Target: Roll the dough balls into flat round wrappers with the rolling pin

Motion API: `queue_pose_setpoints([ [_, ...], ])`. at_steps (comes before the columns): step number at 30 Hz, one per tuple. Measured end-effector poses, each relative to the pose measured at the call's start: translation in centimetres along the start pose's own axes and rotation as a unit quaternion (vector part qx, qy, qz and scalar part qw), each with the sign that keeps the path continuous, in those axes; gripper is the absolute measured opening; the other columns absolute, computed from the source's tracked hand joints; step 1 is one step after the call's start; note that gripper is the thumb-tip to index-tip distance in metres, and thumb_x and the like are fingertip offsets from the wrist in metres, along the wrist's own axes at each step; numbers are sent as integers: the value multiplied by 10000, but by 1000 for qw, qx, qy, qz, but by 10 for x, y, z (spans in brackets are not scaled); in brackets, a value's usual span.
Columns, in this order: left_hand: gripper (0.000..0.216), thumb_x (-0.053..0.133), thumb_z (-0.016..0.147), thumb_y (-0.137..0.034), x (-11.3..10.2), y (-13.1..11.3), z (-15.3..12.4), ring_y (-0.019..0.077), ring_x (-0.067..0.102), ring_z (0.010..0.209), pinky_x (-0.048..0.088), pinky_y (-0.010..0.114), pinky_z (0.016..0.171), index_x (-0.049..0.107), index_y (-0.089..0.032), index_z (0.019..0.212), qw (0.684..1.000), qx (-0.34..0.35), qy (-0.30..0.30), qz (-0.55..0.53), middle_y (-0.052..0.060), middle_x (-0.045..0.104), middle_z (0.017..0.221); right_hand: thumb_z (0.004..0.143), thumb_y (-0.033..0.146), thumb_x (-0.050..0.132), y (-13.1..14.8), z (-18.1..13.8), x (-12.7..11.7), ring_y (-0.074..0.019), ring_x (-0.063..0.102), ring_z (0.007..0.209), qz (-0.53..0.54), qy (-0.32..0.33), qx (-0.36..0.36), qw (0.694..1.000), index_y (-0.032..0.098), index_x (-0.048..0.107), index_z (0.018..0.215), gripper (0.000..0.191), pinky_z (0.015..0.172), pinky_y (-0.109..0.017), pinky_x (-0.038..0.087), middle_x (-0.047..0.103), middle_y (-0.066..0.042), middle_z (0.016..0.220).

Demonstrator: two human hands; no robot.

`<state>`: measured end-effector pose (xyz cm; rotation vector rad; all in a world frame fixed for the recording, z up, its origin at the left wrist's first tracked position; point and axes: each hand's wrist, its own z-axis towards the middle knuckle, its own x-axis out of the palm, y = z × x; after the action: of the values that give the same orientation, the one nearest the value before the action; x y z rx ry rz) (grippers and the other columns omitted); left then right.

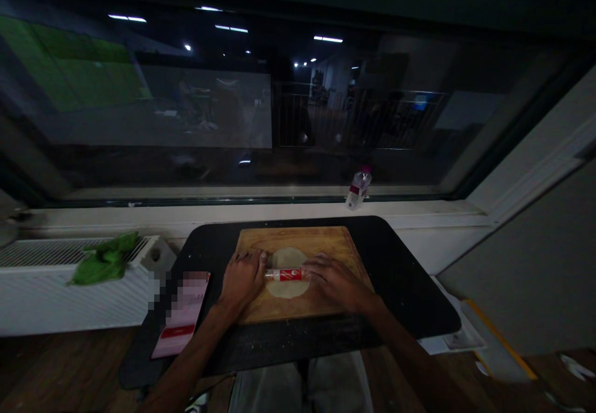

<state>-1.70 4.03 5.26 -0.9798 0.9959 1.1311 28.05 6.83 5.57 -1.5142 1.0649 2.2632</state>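
Note:
A round, flat sheet of pale dough (pixel 289 287) lies on a wooden board (pixel 279 313). Across its middle rests a narrow, bottle-like roller (pixel 291 274) with a red and white label. My left hand (pixel 244 273) is over the roller's left end, fingers curled and dusted pale. At the right end, my right hand (pixel 328 273) has its fingers bent over the roller. Both ends are covered by my hands, so I cannot tell whether it is a bottle or a wrapped rolling pin.
The board sits on a black table (pixel 395 264) with pale crumbs near its front. A pink packet (pixel 184 320) lies at left. A plastic bottle (pixel 357 189) stands on the windowsill (pixel 419 212). A green cloth (pixel 105 261) hangs over the radiator (pixel 69 301).

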Motion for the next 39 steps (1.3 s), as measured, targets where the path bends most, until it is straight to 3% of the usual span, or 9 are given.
queue_pose_setpoints([
  [4, 524, 257, 1165, -349, -10, -12, 7, 321, 739, 1122, 500, 456, 1007, 744, -174, 1248, 999, -26, 29, 27, 160, 819, 1133, 1155, 335, 525, -13, 22, -15, -244, 677, 1302, 43, -9, 4, 999, 275, 774, 1362, 329, 1198, -433, 514, 783, -73, 1335],
  [7, 509, 264, 1168, -349, -8, -19, 5, 317, 731, 1151, 495, 451, 1026, 711, -164, 1328, 998, -33, 50, 29, 169, 805, 1194, 1151, 302, 530, -20, 32, -10, -227, 707, 1196, 46, -12, 8, 999, 254, 800, 1276, 301, 1125, -385, 546, 801, -70, 1223],
  [14, 552, 311, 1159, -451, -14, -23, -3, 362, 661, 1253, 500, 502, 1031, 612, -118, 1480, 991, -76, 90, 56, 213, 736, 1349, 1138, 221, 470, -26, 45, 10, -264, 587, 1385, -111, -45, 51, 991, 274, 656, 1533, 439, 1244, -499, 431, 689, -98, 1475],
  [19, 655, 350, 1136, -499, -17, -22, -6, 414, 567, 1379, 484, 583, 1075, 435, -147, 1681, 992, -73, 70, 79, 246, 614, 1547, 1152, 290, 461, -30, 56, 10, -306, 468, 1544, -167, -34, 67, 983, 238, 527, 1651, 507, 1296, -570, 368, 588, -132, 1628],
  [27, 633, 339, 1132, -423, 12, -35, -40, 425, 457, 1570, 399, 589, 1249, 483, -122, 1670, 993, -82, 11, 79, 224, 573, 1638, 1121, 302, 530, -32, 50, 17, -317, 388, 1637, -219, -29, 27, 975, 197, 534, 1651, 540, 1370, -572, 273, 570, -122, 1670],
  [39, 638, 321, 1128, -392, 15, -58, -67, 396, 469, 1595, 398, 593, 1285, 523, -54, 1630, 995, -69, -46, 54, 242, 551, 1668, 1146, 299, 420, -17, 24, 24, -280, 344, 1666, -213, -56, 83, 972, 160, 488, 1681, 557, 1401, -554, 208, 523, -130, 1703],
])
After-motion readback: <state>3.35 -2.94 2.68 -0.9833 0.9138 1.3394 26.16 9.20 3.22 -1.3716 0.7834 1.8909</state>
